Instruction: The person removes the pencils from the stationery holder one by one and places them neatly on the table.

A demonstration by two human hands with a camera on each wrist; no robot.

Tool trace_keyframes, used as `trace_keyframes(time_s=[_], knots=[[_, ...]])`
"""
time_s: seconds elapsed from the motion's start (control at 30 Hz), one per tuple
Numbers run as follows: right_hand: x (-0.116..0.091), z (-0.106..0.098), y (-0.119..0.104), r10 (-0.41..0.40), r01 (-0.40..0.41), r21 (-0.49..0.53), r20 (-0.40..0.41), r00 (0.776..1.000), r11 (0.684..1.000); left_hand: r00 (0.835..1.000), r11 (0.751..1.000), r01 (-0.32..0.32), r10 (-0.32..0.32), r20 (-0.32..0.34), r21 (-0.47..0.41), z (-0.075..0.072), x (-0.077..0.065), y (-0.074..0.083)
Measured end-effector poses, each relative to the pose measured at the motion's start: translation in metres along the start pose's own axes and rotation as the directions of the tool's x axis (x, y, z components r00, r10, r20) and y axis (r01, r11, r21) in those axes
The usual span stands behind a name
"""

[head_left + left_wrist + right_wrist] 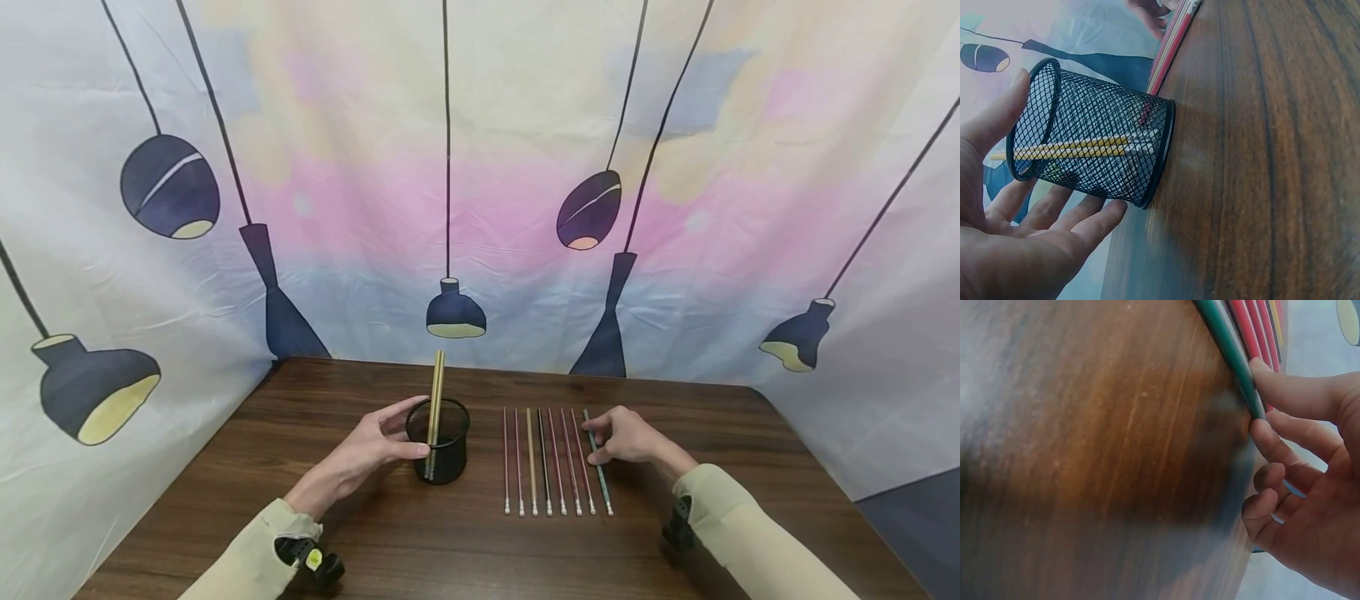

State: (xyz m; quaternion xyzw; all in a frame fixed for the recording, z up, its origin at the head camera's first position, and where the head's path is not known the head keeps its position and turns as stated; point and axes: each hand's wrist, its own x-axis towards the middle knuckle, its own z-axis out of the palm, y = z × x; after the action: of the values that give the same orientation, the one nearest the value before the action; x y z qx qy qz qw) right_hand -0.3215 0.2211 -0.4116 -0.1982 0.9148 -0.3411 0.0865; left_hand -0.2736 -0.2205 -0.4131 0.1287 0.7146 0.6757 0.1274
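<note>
My left hand (363, 454) holds a black mesh pencil cup (452, 462) on the table, thumb at its rim and the other fingers along its far side. Two yellow pencils (437, 392) stand in the cup, leaning, their white eraser ends at the bottom in the left wrist view. Right of the cup lies a row of pencils: several red ones, a yellow pencil (531, 458) and a black pencil (543, 458), erasers toward me. At the row's right end my right hand (630, 435) pinches a green pencil (1229, 347) between thumb and forefinger; it lies slightly slanted.
The dark wooden table (465, 558) reaches back to a hanging cloth (360, 208) printed with lamps. More cloth hangs at both sides. A dark strap device (311, 560) sits on the left wrist, another device (678, 525) on the right.
</note>
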Motion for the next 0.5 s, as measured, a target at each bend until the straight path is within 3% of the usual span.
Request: trace_keyframes(time_s=[0.5], knots=[[0.0042, 0.0007, -0.0022, 0.013, -0.013, -0.061, -0.004, 1.0, 0.998, 1.0, 1.0, 0.002, -0.002, 0.0, -0.006, 0.0015, -0.0005, 0.0015]])
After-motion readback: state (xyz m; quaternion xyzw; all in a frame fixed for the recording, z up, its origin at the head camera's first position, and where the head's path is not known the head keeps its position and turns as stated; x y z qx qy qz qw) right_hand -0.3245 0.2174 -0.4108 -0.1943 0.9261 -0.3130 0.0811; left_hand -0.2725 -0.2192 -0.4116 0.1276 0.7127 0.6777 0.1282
